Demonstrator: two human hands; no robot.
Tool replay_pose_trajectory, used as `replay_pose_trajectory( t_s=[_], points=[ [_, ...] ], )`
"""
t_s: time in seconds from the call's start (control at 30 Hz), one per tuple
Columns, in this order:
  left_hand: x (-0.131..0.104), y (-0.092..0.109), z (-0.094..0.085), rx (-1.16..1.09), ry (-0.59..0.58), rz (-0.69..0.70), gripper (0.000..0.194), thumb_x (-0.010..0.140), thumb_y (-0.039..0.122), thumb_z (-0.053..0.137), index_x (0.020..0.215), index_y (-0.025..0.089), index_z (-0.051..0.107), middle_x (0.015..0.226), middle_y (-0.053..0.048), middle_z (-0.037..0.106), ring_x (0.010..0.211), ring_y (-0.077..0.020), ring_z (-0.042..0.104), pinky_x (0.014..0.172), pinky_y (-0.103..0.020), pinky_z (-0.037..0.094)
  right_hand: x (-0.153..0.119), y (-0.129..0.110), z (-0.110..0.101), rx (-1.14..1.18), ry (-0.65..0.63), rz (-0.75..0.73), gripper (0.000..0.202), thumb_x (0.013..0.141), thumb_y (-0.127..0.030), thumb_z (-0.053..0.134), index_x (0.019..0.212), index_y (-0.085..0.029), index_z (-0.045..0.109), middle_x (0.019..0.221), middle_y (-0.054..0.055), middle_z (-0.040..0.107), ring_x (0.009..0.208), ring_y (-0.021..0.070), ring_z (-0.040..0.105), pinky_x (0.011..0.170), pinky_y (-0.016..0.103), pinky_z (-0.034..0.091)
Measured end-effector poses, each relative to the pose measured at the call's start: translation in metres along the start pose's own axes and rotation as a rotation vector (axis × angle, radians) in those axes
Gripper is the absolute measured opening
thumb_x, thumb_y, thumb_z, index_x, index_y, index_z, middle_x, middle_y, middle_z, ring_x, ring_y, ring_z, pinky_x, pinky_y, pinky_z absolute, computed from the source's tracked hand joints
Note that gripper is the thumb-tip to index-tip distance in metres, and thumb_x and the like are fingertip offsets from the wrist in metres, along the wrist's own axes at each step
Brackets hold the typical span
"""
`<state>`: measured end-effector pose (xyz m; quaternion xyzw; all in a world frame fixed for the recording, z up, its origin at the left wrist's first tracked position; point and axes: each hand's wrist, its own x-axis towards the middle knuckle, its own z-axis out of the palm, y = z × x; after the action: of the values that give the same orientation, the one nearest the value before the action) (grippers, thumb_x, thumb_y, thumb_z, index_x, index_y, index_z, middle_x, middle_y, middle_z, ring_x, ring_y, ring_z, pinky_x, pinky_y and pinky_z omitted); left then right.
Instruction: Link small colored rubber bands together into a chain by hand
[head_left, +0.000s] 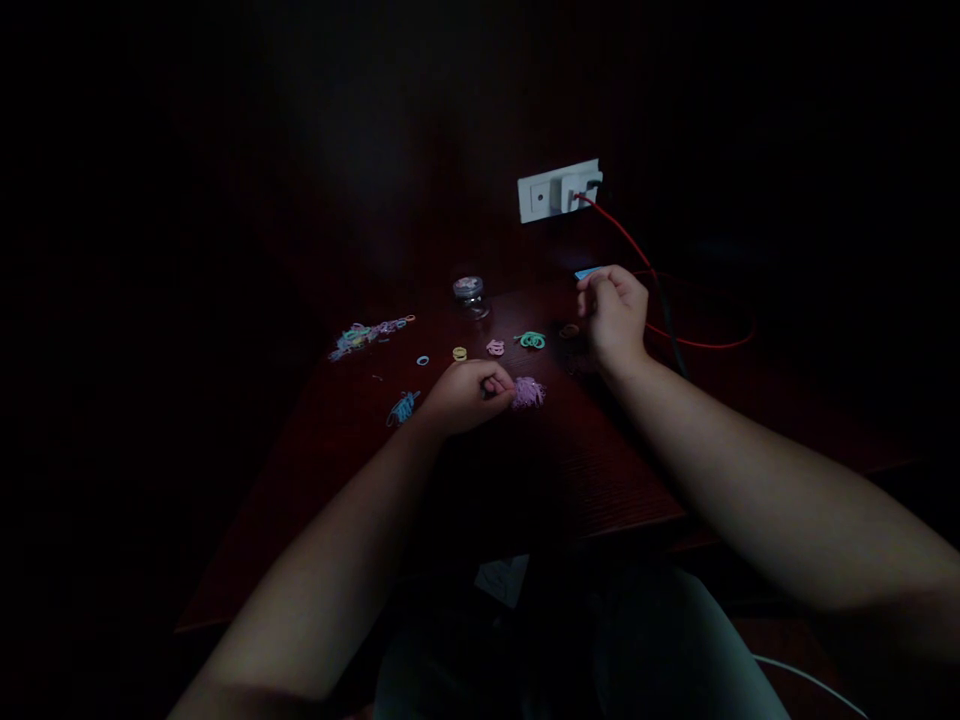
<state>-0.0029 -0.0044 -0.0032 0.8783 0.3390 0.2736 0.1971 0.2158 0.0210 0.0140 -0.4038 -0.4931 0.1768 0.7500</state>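
My left hand [471,394] is closed at the left edge of a pile of purple bands [529,392]; what its fingers pinch is too small to name. Raised over the table's right side, my right hand [616,308] has its fingers curled together, their contents hidden. Beyond my left hand lie yellow bands [460,354], pink bands [496,348] and green bands [532,340]. Blue bands [403,408] and a single light blue band [423,361] are to its left. A few brown bands [569,331] lie left of my right wrist.
A mixed heap of bands [364,337] lies at the table's [600,480] far left. A clear lidded jar [470,296] stands at the back. A blue object [587,273] shows behind my right hand. From the wall socket [541,197] a red cable [622,230] runs down right.
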Motion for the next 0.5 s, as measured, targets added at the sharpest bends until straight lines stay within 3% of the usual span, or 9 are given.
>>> replay_pose_trajectory(
  t_s=[0.2, 0.27, 0.4, 0.5],
  points=[
    [-0.002, 0.003, 0.0, 0.005, -0.024, 0.058, 0.019, 0.073, 0.032, 0.068, 0.083, 0.016, 0.066, 0.079, -0.003, 0.067, 0.068, -0.0109, 0.057, 0.062, -0.023, 0.046, -0.004, -0.004, 0.003, 0.037, -0.011, 0.046, 0.027, 0.091, -0.031, 0.045, 0.068, -0.019, 0.051, 0.048, -0.005, 0.042, 0.042, 0.0072, 0.036, 0.039, 0.018, 0.027],
    [-0.001, 0.003, -0.002, 0.009, 0.017, 0.083, 0.019, 0.075, 0.03, 0.066, 0.088, 0.017, 0.066, 0.082, -0.003, 0.068, 0.072, -0.0117, 0.059, 0.067, -0.024, 0.047, -0.005, -0.005, 0.003, 0.034, -0.017, 0.06, 0.026, 0.09, -0.031, 0.045, 0.068, -0.019, 0.051, 0.048, -0.005, 0.043, 0.042, 0.0073, 0.037, 0.04, 0.018, 0.029],
    [0.001, -0.012, -0.017, 0.098, 0.293, -0.039, 0.017, 0.081, 0.023, 0.055, 0.093, 0.018, 0.066, 0.087, -0.003, 0.068, 0.075, -0.0129, 0.06, 0.073, -0.026, 0.048, -0.006, -0.004, 0.003, 0.039, -0.044, 0.081, 0.025, 0.088, -0.033, 0.048, 0.068, -0.019, 0.052, 0.048, -0.005, 0.042, 0.043, 0.0076, 0.038, 0.043, 0.019, 0.033],
    [-0.005, -0.04, -0.044, 0.171, 0.539, -0.217, 0.022, 0.085, 0.021, 0.047, 0.099, 0.018, 0.063, 0.096, -0.004, 0.068, 0.083, -0.0142, 0.061, 0.08, -0.027, 0.047, -0.009, -0.001, 0.004, 0.035, -0.127, 0.08, 0.022, 0.087, -0.031, 0.047, 0.069, -0.019, 0.053, 0.048, -0.005, 0.042, 0.043, 0.0083, 0.038, 0.043, 0.021, 0.032]
  ],
)
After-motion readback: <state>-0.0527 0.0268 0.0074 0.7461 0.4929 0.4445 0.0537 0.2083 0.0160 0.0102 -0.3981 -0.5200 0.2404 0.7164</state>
